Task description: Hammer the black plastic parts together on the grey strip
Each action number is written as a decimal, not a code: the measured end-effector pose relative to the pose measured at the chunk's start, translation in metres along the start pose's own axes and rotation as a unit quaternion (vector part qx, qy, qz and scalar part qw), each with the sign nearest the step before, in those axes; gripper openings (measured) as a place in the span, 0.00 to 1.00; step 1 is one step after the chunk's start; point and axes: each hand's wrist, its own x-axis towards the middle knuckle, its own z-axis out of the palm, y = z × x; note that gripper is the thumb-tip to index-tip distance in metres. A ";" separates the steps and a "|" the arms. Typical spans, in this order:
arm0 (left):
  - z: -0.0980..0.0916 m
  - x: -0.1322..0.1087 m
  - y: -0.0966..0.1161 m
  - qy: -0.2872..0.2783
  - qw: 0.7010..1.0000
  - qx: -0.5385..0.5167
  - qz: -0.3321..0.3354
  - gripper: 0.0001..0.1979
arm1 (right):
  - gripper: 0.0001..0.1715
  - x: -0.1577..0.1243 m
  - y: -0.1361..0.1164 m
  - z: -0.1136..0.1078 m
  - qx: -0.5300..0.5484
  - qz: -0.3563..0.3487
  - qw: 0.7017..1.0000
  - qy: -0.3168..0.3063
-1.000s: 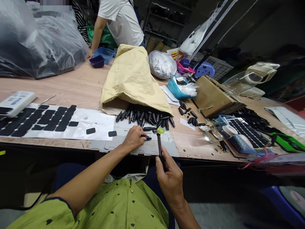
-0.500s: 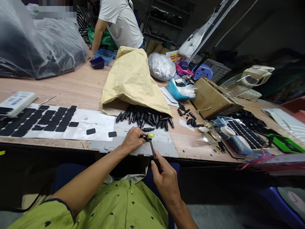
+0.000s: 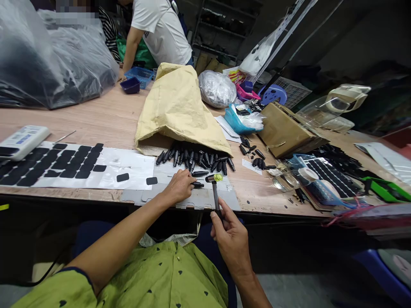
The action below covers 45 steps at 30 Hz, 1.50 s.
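Note:
My left hand [image 3: 179,186] rests on a grey card sheet [image 3: 199,199] at the table's front edge and pinches a small black plastic part [image 3: 198,184] flat against it. My right hand [image 3: 229,237] is closed round the dark handle of a small hammer [image 3: 215,192] with a yellow-green head. The hammer head hangs just right of the held part, slightly above the sheet. A row of similar black parts [image 3: 195,157] spills from the mouth of a tan paper sack [image 3: 178,107] just beyond my hands.
White sheets with black rectangular pads [image 3: 61,160] and a white remote-like device [image 3: 21,140] lie to the left. A cardboard box [image 3: 285,128], tape rolls, solar panels [image 3: 334,179] and plastic bags crowd the right. A person in a white shirt [image 3: 160,28] stands at the far side.
The hammer head came down onto the part half a second ago and has now lifted back up and to the right. My left hand has stayed on the part.

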 end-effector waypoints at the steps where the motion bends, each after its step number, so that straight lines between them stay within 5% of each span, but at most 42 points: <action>1: -0.001 0.000 0.000 -0.007 1.000 0.012 0.002 0.12 | 0.36 0.000 0.000 0.000 0.021 0.023 1.000 -0.003; 8: -0.014 0.006 -0.002 -0.057 0.998 -0.016 -0.027 0.15 | 0.39 0.000 -0.004 -0.003 0.092 0.076 0.993 0.012; 33: -0.007 -0.004 -0.008 -0.009 0.998 -0.055 -0.018 0.12 | 0.38 -0.005 -0.008 0.002 0.110 0.087 0.990 0.000; 45: -0.006 -0.017 0.002 0.040 0.997 -0.059 -0.025 0.12 | 0.28 -0.010 0.008 0.007 -0.049 -0.091 0.995 -0.009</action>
